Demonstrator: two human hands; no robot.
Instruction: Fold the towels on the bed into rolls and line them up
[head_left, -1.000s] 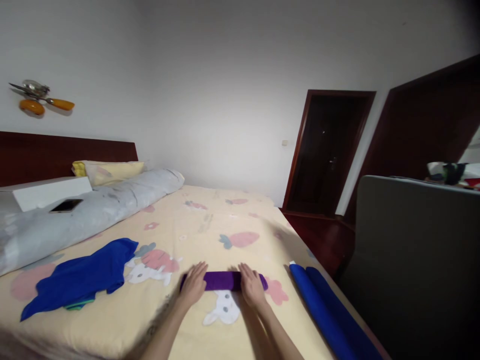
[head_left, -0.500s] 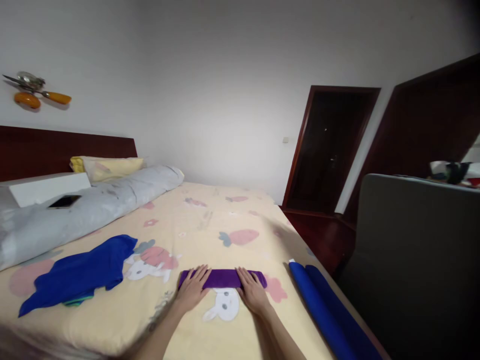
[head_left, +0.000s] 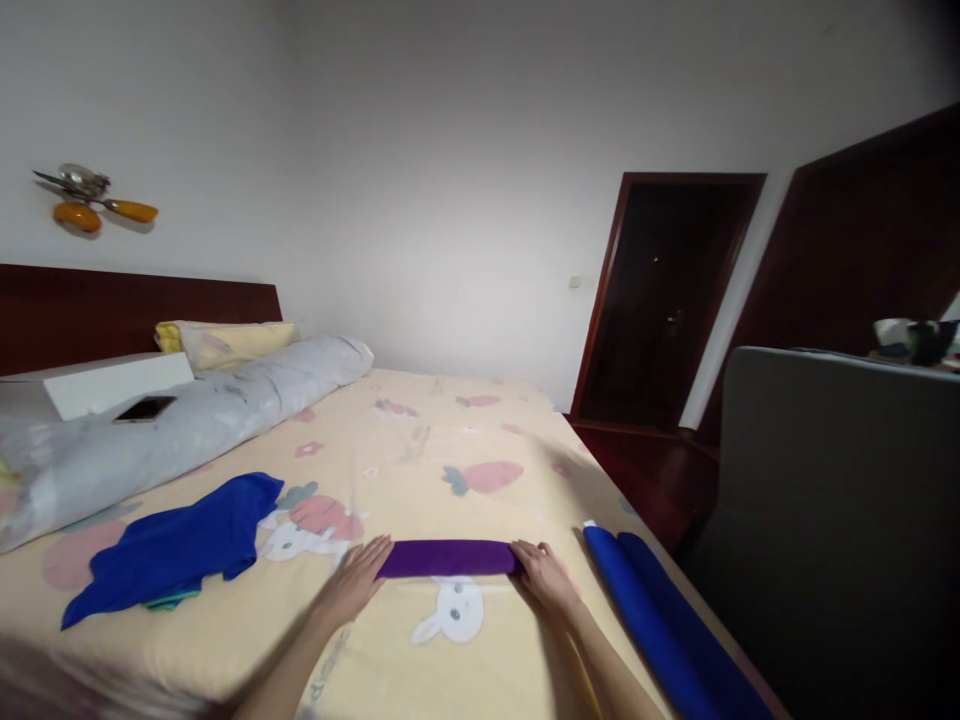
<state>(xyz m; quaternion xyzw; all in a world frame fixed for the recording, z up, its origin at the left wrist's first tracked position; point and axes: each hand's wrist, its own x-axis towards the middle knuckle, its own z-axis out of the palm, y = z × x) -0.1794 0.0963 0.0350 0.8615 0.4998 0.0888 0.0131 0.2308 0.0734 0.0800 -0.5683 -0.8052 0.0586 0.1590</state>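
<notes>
A long, narrow strip of folded purple cloth [head_left: 450, 559] lies flat on the bedsheet in front of me. My left hand [head_left: 361, 578] rests over its left end, fingers stretched out and lying together. At the other end, my right hand [head_left: 546, 578] touches the cloth with its fingers extended and slightly bent. Both thumbs are largely hidden. To the left, a crumpled blue garment [head_left: 180, 540] with a bit of green trim is spread on the bed. Two long blue folded or rolled pieces [head_left: 652, 620] lie along the bed's right edge.
The cream bedsheet [head_left: 420, 450] carries rabbit and carrot prints. A long grey bolster [head_left: 255, 395] lies at the left, with a phone [head_left: 146, 409] on it, near a white box [head_left: 120, 385] and a yellow pillow [head_left: 240, 345]. A dark chair back [head_left: 832, 500] stands at right.
My hands have slid apart from the top of the purple cloth to its two ends, left hand leftward, right hand rightward. The view has shifted slightly.
</notes>
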